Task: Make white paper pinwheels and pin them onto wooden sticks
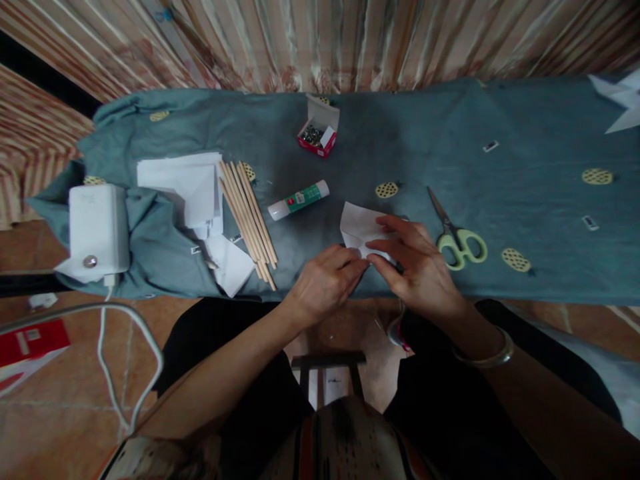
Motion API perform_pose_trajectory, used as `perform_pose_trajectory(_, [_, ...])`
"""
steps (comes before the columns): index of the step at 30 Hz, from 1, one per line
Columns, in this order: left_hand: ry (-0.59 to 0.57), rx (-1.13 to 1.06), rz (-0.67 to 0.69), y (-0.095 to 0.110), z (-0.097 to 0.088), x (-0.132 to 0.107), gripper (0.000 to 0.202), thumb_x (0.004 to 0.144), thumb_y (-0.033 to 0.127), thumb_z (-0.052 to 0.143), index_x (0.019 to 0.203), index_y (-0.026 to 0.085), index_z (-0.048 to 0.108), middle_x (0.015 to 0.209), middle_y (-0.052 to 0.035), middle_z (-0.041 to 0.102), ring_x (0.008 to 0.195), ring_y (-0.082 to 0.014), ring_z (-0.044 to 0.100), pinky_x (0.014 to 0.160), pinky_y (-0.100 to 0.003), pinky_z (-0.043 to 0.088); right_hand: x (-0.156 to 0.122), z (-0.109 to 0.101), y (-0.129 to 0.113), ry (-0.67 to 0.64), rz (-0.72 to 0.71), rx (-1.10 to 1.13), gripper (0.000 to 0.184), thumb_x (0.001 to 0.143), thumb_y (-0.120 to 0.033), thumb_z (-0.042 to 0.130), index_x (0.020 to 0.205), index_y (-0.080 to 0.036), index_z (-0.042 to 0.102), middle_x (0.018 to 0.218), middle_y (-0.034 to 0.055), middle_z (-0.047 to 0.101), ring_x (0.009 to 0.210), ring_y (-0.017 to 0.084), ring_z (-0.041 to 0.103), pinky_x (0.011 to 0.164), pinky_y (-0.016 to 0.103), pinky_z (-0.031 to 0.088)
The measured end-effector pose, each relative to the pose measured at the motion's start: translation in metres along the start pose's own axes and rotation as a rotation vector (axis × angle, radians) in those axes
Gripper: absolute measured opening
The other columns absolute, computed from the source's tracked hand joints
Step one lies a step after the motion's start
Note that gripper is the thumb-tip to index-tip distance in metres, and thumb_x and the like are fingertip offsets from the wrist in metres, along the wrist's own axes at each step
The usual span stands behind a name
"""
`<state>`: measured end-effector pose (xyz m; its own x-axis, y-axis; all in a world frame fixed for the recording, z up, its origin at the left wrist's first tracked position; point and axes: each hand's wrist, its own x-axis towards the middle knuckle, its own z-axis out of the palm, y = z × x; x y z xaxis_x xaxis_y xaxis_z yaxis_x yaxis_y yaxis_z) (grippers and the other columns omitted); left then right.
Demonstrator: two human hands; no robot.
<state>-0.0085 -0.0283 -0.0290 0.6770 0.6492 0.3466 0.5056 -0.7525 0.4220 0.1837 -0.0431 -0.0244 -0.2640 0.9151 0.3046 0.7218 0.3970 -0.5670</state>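
The white paper sheet (357, 222) lies to the right of the green-and-white glue stick (299, 200) and slightly nearer the person, under both hands. The left hand (325, 279), to the near right of the glue stick, has its fingers curled, with thumb and forefinger pinching the sheet's near edge; the right hand (423, 270), farther right of the glue stick, has thumb and forefinger tips close together at that same edge and its other fingers spread over the paper, though whether it pinches or merely presses I cannot tell. The step in hand looks like fine folding or shaping of this edge, so a light touch should serve best: let the left pinch anchor the sheet while the right fingertips line the edge up before any pressure, since thin paper probably keeps a stray crease. The teal tablecloth (540, 213) beneath the glue stick seems soft, so squeezing between fingertips may give a crisper line than rubbing against it. The right wrist is best kept away from the green-handled scissors (451, 231), well right of the glue stick; the wooden dowels (249, 220), left of it, leave the left hand room.
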Motion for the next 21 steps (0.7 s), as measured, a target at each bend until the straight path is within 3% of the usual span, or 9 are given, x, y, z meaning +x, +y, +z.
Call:
perform_pose_trajectory(13, [-0.048,0.003,-0.009,-0.001,0.001,-0.001,0.022,0.096,0.018,0.047,0.100,0.012,0.067,0.084,-0.0068,0.065,0.081,-0.0169,0.060,0.069,-0.028,0.054,-0.006,0.014,-0.007,-0.055,-0.083,-0.167,0.028,0.090,-0.012,0.043,0.109,-0.023,0.060,0.133,0.0123,0.056,0.120,0.031,0.052,0.097,0.054,0.047])
perform_pose_trajectory(21, [-0.030,-0.018,-0.014,-0.003,0.002,-0.002,0.020,0.096,0.019,0.048,0.102,0.013,0.066,0.090,-0.0070,0.068,0.085,-0.0169,0.062,0.072,-0.029,0.055,-0.005,0.005,-0.003,0.019,-0.003,0.044,0.031,0.090,-0.014,0.043,0.111,-0.023,0.065,0.129,0.0102,0.058,0.115,0.027,0.057,0.098,0.050,0.049])
